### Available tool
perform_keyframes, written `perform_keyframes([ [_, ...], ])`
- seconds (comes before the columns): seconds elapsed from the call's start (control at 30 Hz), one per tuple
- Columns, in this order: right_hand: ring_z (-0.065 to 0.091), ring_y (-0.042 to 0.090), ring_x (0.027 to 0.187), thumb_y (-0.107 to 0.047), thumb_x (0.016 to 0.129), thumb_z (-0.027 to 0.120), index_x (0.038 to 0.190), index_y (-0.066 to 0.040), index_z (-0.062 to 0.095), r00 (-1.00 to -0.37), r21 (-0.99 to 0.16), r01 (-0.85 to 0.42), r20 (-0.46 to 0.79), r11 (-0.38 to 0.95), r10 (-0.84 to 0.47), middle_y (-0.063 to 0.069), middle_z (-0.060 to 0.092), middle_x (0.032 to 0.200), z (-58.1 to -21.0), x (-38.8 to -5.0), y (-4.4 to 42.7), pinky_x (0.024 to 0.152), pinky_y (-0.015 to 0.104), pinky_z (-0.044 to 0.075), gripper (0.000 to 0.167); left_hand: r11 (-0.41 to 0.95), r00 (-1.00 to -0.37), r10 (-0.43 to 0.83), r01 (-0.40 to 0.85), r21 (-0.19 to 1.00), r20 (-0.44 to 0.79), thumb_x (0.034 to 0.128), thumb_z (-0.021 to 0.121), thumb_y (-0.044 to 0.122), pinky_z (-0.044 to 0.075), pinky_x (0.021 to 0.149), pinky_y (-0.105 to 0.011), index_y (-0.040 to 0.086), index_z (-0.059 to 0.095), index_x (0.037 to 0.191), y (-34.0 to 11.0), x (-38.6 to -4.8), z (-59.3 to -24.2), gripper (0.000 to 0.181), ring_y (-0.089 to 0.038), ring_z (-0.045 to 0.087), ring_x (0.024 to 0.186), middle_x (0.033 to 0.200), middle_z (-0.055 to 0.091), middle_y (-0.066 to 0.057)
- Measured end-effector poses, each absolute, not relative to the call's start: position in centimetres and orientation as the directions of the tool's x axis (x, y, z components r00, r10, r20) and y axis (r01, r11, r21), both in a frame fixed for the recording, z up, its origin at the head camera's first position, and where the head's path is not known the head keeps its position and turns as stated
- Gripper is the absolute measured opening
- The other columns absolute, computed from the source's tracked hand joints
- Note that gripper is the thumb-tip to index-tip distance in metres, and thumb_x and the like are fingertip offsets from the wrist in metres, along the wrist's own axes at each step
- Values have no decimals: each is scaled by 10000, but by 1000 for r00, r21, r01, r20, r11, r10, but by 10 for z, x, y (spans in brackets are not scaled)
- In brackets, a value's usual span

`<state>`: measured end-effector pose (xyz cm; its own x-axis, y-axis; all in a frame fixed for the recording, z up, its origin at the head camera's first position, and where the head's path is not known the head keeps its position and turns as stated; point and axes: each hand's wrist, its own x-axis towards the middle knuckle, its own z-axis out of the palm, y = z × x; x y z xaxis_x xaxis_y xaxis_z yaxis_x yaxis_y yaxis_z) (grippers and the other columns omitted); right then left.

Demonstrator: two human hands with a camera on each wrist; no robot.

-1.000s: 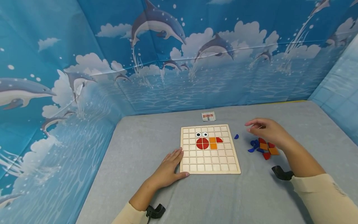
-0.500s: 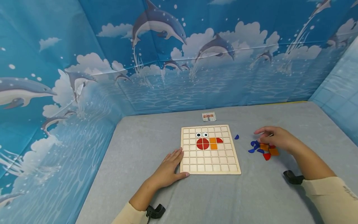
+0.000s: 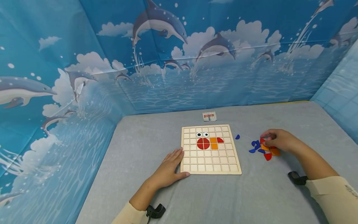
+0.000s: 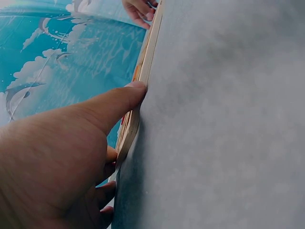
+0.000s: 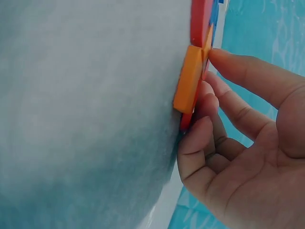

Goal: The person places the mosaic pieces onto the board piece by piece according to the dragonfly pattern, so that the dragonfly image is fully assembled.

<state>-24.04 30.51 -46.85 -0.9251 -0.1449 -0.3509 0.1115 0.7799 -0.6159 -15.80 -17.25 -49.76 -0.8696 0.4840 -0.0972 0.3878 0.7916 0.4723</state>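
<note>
A square wooden grid board point(image 3: 211, 158) lies on the grey-covered table, with two eye pieces point(image 3: 202, 134), red quarter-circle pieces point(image 3: 203, 143) forming a disc, orange squares point(image 3: 213, 143) and one more red piece point(image 3: 220, 140) in its cells. Around its near left corner rests my left hand point(image 3: 167, 169), fingers along the left edge and thumb point(image 4: 133, 90) against the front edge. My right hand point(image 3: 282, 142) is at the pile of loose pieces, thumb and forefinger pinching a red quarter-circle piece point(image 3: 262, 141). An orange block point(image 5: 188, 78) lies close to the fingers in the right wrist view.
Several blue pieces point(image 3: 256, 145) lie left of the right hand, beside a red piece point(image 3: 267, 156) and an orange one point(image 3: 275, 151). A single blue piece point(image 3: 237, 137) sits nearer the board. Behind the board is a small pattern card point(image 3: 209, 116). A dolphin-print curtain point(image 3: 179, 87) bounds the table.
From above and left of the pile, my right hand has moved right and down onto it, and its fingers have closed around a red piece. My left hand stays at the board.
</note>
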Motion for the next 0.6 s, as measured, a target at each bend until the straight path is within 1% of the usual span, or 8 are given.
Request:
perform_keyframes([
  [0.27,558,255,875,-187,937,683,1188,66,599,-925,-621,106,-347,776,-151,116,602,945,-468,-239,303,693,288,500,366,790,-869,485,388,474,-96,928,682,519,152,1294,-493,87,238,1612,-173,-158,-497,923,-250,144,1593,1711,164,-22],
  [0.47,544,278,906,-131,921,687,1148,59,573,-931,-633,94,-330,769,-157,129,592,963,-468,-237,301,708,281,497,316,801,-872,475,374,468,-116,929,671,539,124,1305,-463,113,211,1620,-173,-158,-499,933,-203,106,1598,1715,130,20],
  [0.6,548,287,907,-122,918,693,1141,55,573,-941,-637,86,-304,766,-147,149,602,976,-469,-236,301,706,277,495,308,799,-873,476,377,468,-110,928,672,538,132,1302,-471,112,220,1619,-173,-158,-499,929,-208,111,1597,1715,136,15],
])
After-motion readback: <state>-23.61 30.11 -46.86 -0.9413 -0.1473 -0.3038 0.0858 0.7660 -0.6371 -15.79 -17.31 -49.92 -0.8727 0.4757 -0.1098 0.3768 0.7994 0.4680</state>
